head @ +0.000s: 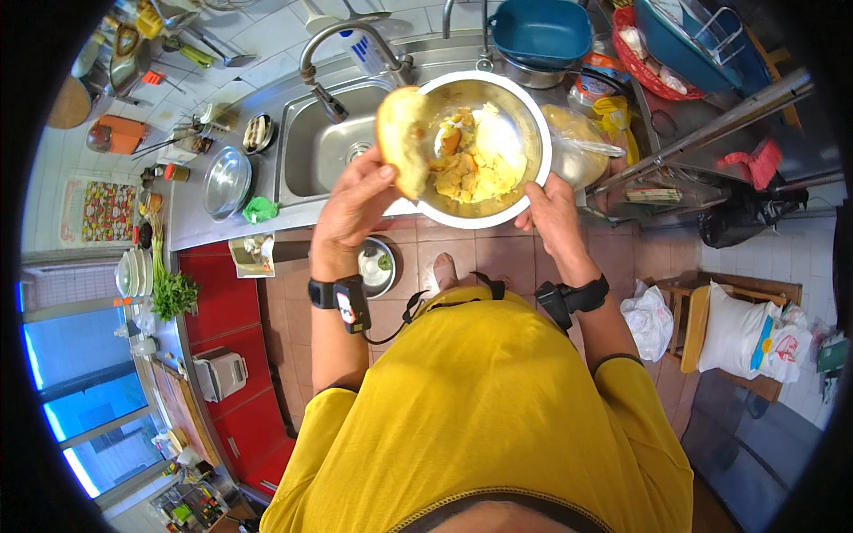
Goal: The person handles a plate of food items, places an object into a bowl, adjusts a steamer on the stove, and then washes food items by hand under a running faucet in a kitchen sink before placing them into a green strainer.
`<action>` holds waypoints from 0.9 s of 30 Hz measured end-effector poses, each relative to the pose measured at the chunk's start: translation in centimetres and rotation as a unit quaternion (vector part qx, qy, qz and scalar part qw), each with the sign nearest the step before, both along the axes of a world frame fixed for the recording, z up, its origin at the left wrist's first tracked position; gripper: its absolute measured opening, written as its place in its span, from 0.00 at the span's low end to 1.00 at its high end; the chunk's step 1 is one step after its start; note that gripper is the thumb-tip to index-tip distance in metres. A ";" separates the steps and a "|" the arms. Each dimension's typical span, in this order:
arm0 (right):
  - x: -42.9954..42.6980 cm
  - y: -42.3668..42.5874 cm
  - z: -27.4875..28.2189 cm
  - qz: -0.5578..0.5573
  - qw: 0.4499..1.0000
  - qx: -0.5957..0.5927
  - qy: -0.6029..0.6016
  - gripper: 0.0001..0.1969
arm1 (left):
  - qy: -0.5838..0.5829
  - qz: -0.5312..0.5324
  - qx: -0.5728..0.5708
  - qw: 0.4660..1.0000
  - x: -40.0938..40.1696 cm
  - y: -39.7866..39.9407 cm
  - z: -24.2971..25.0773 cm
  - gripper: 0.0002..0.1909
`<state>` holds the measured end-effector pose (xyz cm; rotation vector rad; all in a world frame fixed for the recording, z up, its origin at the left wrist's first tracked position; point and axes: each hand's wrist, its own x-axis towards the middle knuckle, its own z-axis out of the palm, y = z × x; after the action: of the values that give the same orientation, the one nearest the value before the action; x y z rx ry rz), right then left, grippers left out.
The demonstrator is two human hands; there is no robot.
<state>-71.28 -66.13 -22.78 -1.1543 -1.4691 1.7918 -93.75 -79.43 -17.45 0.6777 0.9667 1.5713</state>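
My left hand [363, 196] grips a curved piece of yellow food with a golden-brown rim [402, 140], perhaps bread or cake; its exact kind is unclear. The piece is held upright over the left side of a round stainless steel bowl [543, 133]. My right hand [553, 210] holds the bowl's lower right rim, with the thumb on top and fingers below. Inside the bowl lie crumbled yellow pieces [470, 176], some with brown edges, gathered on the left and bottom. The bowl is tilted towards me, in front of the counter edge.
Behind the bowl are a steel sink [320, 153] and a curved faucet [326, 100]. A glass bowl [228, 181] and green cloth or bag [260, 210] lie left. A teal basin [543, 30] and a plastic bag of yellowish food [576, 153] stand right. A metal basin [375, 266] is below.
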 end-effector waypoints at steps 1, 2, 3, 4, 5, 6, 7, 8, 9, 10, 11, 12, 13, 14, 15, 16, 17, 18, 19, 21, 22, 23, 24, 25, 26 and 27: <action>0.2 0.0 0.0 -0.006 1.000 0.001 -0.002 0.11 | 0.022 0.026 -0.003 0.999 0.1 -0.2 0.9 0.27; 0.5 0.0 0.1 -0.010 1.000 0.003 -0.001 0.11 | 0.052 0.058 -0.005 0.997 0.2 -0.3 1.6 0.28; 0.6 0.0 0.2 -0.011 1.000 0.004 0.002 0.11 | 0.066 0.068 -0.005 0.996 -0.3 -0.7 1.8 0.28; 0.8 0.0 0.2 -0.012 1.000 0.005 0.002 0.11 | 0.090 0.079 -0.008 0.993 -0.5 -0.9 2.2 0.27; 1.0 0.1 0.2 -0.008 1.000 0.004 -0.007 0.11 | 0.114 0.090 -0.012 0.989 -0.5 -1.1 2.7 0.27; 1.2 0.1 0.1 -0.002 1.000 0.002 -0.017 0.11 | 0.132 0.100 -0.028 0.986 -0.6 -1.3 2.9 0.26; 1.3 0.1 0.1 -0.004 1.000 0.002 -0.016 0.11 | 0.132 0.099 -0.028 0.986 -0.5 -1.3 2.9 0.26; 1.5 0.1 0.1 -0.005 1.000 0.007 -0.020 0.11 | 0.161 0.111 -0.040 0.980 -0.3 -1.3 2.9 0.25; 1.7 0.0 0.1 -0.004 1.000 0.011 -0.024 0.11 | 0.190 0.124 -0.053 0.973 -0.2 -1.3 2.9 0.25; 1.9 -0.1 0.1 -0.006 1.000 0.010 -0.024 0.11 | 0.198 0.113 -0.060 0.972 0.0 -1.3 2.8 0.24; 2.1 -0.2 0.2 -0.004 1.000 0.011 -0.019 0.11 | 0.198 0.111 -0.061 0.972 0.3 -1.1 2.8 0.24; 2.4 -0.4 0.3 -0.003 1.000 0.012 -0.013 0.11 | 0.217 0.108 -0.075 0.967 0.8 -0.9 2.7 0.24; 2.6 -0.5 0.3 -0.006 1.000 0.011 -0.014 0.11 | 0.236 0.105 -0.088 0.962 1.3 -0.6 2.7 0.24; 2.9 -0.6 0.3 -0.008 1.000 0.014 -0.018 0.11 | 0.241 0.095 -0.092 0.961 1.9 -0.4 2.8 0.25; 3.2 -0.8 0.3 -0.011 1.000 0.017 -0.022 0.12 | 0.240 0.091 -0.092 0.962 2.3 0.0 2.7 0.25; 3.6 -0.9 0.2 -0.017 0.999 0.016 -0.023 0.12 | 0.247 0.073 -0.085 0.962 2.6 0.5 2.4 0.25; 3.9 -1.1 0.0 -0.020 1.000 0.014 -0.015 0.12 | 0.254 0.054 -0.078 0.963 2.8 0.9 2.2 0.25; 4.2 -1.3 0.0 -0.022 1.000 0.014 -0.006 0.12 | 0.258 0.040 -0.081 0.962 3.0 1.2 2.1 0.24; 4.5 -1.5 0.2 -0.031 0.999 0.013 -0.007 0.12 | 0.258 0.031 -0.079 0.962 3.3 1.6 1.9 0.24; 5.1 -2.1 0.9 -0.036 0.999 0.026 -0.021 0.12 | 0.071 -0.033 -0.054 0.995 3.8 2.5 1.8 0.24; 5.5 -2.4 1.1 -0.050 0.998 0.029 -0.020 0.12 | 0.028 -0.060 -0.050 0.997 3.9 2.8 1.4 0.25; 6.0 -2.9 1.0 -0.069 0.997 0.030 -0.018 0.12 | -0.019 -0.108 -0.037 0.993 3.5 3.3 0.7 0.27; 6.5 -3.2 1.0 -0.089 0.995 0.033 -0.014 0.12 | -0.050 -0.125 -0.023 0.991 3.9 3.8 1.0 0.29; 6.8 -3.6 0.9 -0.107 0.993 0.038 -0.011 0.12 | -0.081 -0.144 -0.009 0.986 4.4 4.2 1.4 0.31; 7.0 -4.0 0.8 -0.132 0.990 0.032 -0.021 0.12 | -0.114 -0.182 0.008 0.977 4.4 4.8 1.2 0.35; 7.2 -4.6 0.6 -0.157 0.987 0.024 -0.029 0.13 | -0.126 -0.220 0.028 0.967 4.2 5.2 1.0 0.37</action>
<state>-64.09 -70.74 -22.17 -1.3399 -1.2720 1.5110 -89.53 -74.23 -16.43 0.6595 0.5382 1.2538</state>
